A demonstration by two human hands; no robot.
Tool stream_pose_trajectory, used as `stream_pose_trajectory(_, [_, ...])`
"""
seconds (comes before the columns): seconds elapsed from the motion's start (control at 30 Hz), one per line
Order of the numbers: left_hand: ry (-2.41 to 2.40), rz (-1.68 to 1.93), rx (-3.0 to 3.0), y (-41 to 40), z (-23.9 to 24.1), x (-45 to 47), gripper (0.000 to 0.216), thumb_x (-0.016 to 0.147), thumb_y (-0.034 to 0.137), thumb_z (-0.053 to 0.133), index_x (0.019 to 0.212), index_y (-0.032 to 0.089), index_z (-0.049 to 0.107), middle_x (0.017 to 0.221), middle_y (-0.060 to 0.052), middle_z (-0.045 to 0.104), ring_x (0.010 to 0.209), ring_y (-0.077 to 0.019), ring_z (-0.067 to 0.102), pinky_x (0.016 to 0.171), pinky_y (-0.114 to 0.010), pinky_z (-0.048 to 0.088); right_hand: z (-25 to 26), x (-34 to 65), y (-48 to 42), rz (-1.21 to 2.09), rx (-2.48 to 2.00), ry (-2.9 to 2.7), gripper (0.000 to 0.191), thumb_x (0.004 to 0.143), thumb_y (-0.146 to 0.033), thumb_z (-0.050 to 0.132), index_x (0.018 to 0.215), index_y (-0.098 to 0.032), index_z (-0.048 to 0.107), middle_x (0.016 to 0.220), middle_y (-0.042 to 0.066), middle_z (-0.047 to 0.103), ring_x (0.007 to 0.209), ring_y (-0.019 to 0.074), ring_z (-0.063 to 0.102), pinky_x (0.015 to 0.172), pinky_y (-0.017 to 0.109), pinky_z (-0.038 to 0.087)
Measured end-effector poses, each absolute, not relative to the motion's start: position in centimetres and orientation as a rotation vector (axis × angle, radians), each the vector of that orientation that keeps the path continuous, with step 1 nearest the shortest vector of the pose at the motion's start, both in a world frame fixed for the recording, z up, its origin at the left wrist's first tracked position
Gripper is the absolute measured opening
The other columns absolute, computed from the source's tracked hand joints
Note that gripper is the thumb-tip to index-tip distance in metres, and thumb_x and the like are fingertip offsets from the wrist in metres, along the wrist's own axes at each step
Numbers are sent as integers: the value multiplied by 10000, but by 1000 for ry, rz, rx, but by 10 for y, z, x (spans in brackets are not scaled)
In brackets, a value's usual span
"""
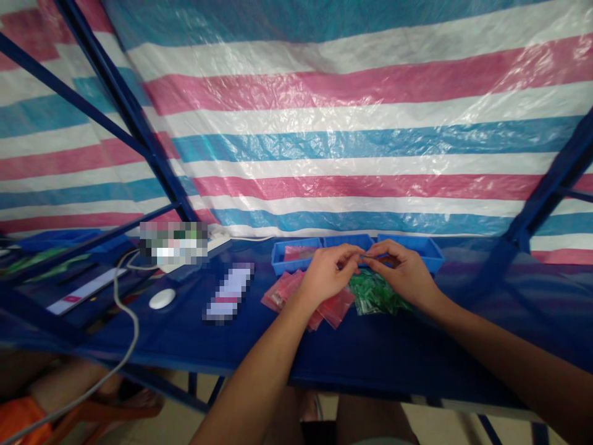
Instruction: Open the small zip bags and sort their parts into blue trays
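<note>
My left hand and my right hand meet above the blue table, fingertips pinched together on a small thin part held between them. Under my left hand lies a heap of red plastic bags. Under my right hand lies a heap of green plastic bags. Just behind the hands stand three blue trays in a row; the left tray holds a red bag. What the thin part is I cannot make out.
A white mouse with a white cable lies at the left, beside a flat dark device. A blurred small box lies mid-left. A striped tarp hangs behind. Blue frame bars cross at left and right.
</note>
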State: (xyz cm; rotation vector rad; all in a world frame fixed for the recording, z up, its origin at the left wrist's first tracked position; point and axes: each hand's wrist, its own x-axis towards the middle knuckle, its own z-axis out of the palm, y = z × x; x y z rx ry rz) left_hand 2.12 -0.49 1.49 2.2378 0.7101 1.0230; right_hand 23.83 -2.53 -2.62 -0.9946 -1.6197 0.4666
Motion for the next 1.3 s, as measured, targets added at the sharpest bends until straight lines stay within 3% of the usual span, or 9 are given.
stream_pose_trajectory(0.13, [690, 1090, 2120, -5, 15, 24, 260, 1013, 375, 618, 1134, 194, 761, 1050, -82, 822, 941, -213, 790, 852, -322, 620, -23, 237, -27, 403, -960, -1652, 192, 914, -434, 769, 987, -256, 782, 1169, 100, 679, 1073, 281, 693, 849, 434, 630])
stream_pose_trajectory(0.23, [768, 1179, 2016, 3, 8, 26, 257, 960, 407, 701, 1060, 177, 755, 1026, -93, 820, 909, -212, 786, 837, -322, 622, -21, 236, -28, 379, -987, -1697, 203, 915, -424, 770, 1042, -267, 795, 1261, 114, 661, 1119, 298, 682, 849, 453, 630])
stream_pose_trajectory(0.4, [1000, 1383, 1981, 19, 3, 20, 109, 910, 267, 717, 971, 183, 683, 888, -44, 786, 810, -173, 757, 776, -285, 584, -20, 235, -29, 372, -994, -1713, 194, 960, -428, 719, 1040, -265, 785, 1250, 116, 671, 1147, 299, 673, 876, 457, 621])
stream_pose_trajectory(0.63, [1132, 1618, 1972, 29, 10, 4, 320, 879, 184, 696, 1153, 218, 534, 960, 1, 745, 771, -140, 714, 734, -257, 546, -18, 234, -31, 354, -973, -1717, 153, 988, -403, 689, 1023, -269, 753, 1191, 94, 677, 1104, 275, 680, 891, 442, 614])
stream_pose_trajectory(0.73, [1235, 1571, 2170, 31, 9, 4, 198, 909, 167, 658, 1090, 218, 593, 962, -14, 738, 861, -172, 722, 822, -293, 552, -18, 233, -32, 316, -957, -1764, 115, 1003, -356, 668, 1027, -272, 742, 1161, 89, 684, 1088, 266, 681, 886, 427, 602])
stream_pose_trajectory(0.87, [1287, 1242, 2577, 34, 5, 13, 115, 934, 143, 626, 975, 213, 708, 1035, -61, 757, 1018, -228, 705, 963, -355, 536, -16, 233, -34, 255, -951, -1880, 89, 1008, -305, 649, 1017, -264, 727, 1102, 79, 707, 1026, 255, 692, 877, 411, 578])
stream_pose_trajectory(1.0, [1359, 1004, 2748, 33, -1, 19, 288, 1047, 283, 515, 924, 173, 750, 1001, -112, 767, 1019, -259, 692, 1010, -412, 513, -14, 231, -39, 233, -985, -2113, 97, 1021, -310, 633, 1010, -260, 716, 991, 52, 741, 952, 244, 702, 887, 407, 552])
stream_pose_trajectory(1.17, [1326, 1043, 2752, 27, 0, 16, 388, 1089, 346, 448, 942, 162, 757, 1019, -117, 764, 1027, -245, 676, 1017, -408, 502, -18, 227, -43, 250, -928, -2363, 320, 929, -391, 777, 1210, -256, 707, 1197, 83, 753, 1158, 288, 671, 1053, 447, 524])
stream_pose_trajectory(1.3, [1281, 1134, 2726, 22, 5, 11, 399, 1093, 374, 454, 913, 168, 744, 994, -116, 754, 1012, -244, 669, 1006, -413, 500, -22, 227, -39, 267, -954, -2362, 226, 961, -258, 710, 1185, -278, 734, 1155, 56, 780, 1122, 259, 702, 1025, 414, 544])
